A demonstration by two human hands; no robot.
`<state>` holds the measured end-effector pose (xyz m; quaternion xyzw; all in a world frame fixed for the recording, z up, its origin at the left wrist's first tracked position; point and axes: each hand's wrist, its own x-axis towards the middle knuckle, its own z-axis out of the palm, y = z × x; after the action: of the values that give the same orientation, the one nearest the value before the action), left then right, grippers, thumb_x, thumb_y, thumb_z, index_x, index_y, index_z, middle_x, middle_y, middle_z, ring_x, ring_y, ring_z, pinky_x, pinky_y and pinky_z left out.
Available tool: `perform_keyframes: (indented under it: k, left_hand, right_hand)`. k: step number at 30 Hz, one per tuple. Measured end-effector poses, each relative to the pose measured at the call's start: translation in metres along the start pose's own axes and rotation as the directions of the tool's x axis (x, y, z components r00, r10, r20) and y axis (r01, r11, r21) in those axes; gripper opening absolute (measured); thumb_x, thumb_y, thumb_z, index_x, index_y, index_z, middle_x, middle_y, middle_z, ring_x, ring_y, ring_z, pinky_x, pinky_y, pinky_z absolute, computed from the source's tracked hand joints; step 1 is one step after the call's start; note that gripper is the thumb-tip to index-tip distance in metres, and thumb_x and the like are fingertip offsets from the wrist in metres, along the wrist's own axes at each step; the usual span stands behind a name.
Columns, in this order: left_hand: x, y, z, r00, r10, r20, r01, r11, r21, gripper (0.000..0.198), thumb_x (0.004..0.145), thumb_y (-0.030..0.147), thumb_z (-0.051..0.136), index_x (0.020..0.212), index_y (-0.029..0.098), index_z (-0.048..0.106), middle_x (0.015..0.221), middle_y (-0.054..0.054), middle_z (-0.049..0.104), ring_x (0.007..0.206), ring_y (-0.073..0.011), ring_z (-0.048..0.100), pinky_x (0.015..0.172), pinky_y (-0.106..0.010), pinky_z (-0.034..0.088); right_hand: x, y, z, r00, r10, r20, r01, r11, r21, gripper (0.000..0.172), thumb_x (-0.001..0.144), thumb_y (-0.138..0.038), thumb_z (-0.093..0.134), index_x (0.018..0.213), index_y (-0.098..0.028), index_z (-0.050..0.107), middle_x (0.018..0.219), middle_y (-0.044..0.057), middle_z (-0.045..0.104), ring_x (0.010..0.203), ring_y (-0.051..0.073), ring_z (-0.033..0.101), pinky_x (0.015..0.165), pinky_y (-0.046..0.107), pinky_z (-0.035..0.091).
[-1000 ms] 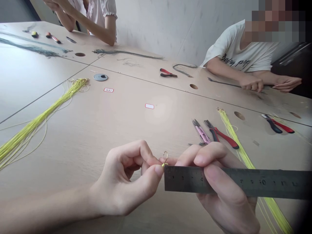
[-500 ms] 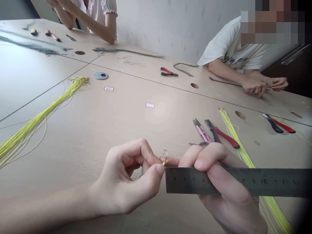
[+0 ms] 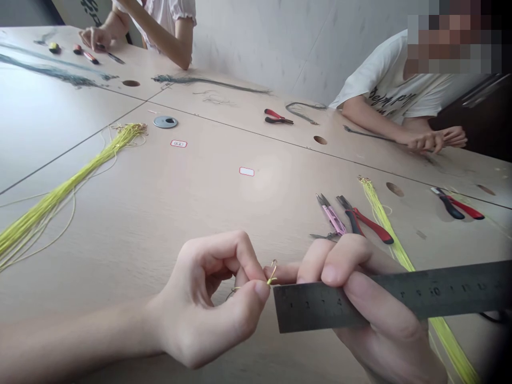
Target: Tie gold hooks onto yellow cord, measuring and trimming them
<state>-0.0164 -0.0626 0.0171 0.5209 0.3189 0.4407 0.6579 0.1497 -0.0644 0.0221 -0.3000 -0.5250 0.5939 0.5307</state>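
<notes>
My left hand (image 3: 218,296) is closed, thumb and forefinger pinching a small gold fish hook (image 3: 274,269) with yellow line knotted on it. The hook's bend sticks up past the fingertips. My right hand (image 3: 372,298) grips a steel ruler (image 3: 316,309), thumb in front and fingers over its top edge. The ruler's low-numbered end is beside the left fingertips and the knot, and it tilts up to the right. A right fingertip reaches behind the hook; whether it touches the hook I cannot tell.
Pink thread snips (image 3: 332,216) and red-black pliers (image 3: 372,224) lie beyond my right hand. Yellow line bundles lie left (image 3: 76,184) and right (image 3: 452,341). A grey disc (image 3: 165,122) and small labels are mid-table. Two people sit across, near dark line bundles (image 3: 212,85).
The ruler has tilted, its right end rising and its left end dropping. Both my hands have sunk slightly with the hook. The person at far left has lowered a hand to the table.
</notes>
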Motion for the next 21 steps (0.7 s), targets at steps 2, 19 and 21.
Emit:
perform_keyframes:
  k: [2, 19, 21]
  left_hand:
    - [0.000, -0.001, 0.000, 1.000, 0.009, -0.004, -0.009, 1.000, -0.003, 0.018, 0.070, 0.007, 0.051, 0.059, 0.020, 0.042, 0.046, 0.008, 0.041, 0.043, -0.0069, 0.035, 0.044, -0.021, 0.031]
    - [0.004, -0.012, 0.001, 0.968, 0.249, -0.017, -0.233, 0.929, 0.289, 0.020, 0.077, 0.004, 0.049, 0.064, 0.019, 0.044, 0.049, 0.005, 0.057, 0.041, -0.0058, 0.047, 0.042, -0.017, 0.040]
    - [0.004, -0.012, 0.001, 0.969, 0.246, -0.001, -0.237, 0.933, 0.272, 0.021, 0.079, 0.004, 0.048, 0.064, 0.019, 0.044, 0.052, 0.004, 0.061, 0.043, -0.0065, 0.050, 0.043, -0.017, 0.041]
  right_hand:
    - [-0.001, 0.000, 0.001, 1.000, 0.005, -0.009, -0.005, 1.000, 0.002, 0.015, 0.087, -0.024, 0.051, 0.080, -0.023, 0.065, 0.068, 0.000, 0.063, 0.069, 0.015, 0.068, 0.074, 0.031, 0.058]
    - [-0.003, 0.007, 0.008, 0.987, 0.147, -0.068, -0.155, 0.978, -0.141, 0.011, 0.086, -0.029, 0.057, 0.093, -0.022, 0.060, 0.051, -0.004, 0.061, 0.046, 0.010, 0.062, 0.047, 0.020, 0.051]
    - [-0.003, 0.009, 0.008, 0.991, 0.122, -0.048, -0.127, 0.981, -0.147, 0.009, 0.085, -0.028, 0.058, 0.092, -0.022, 0.060, 0.051, -0.004, 0.061, 0.046, 0.009, 0.063, 0.048, 0.018, 0.051]
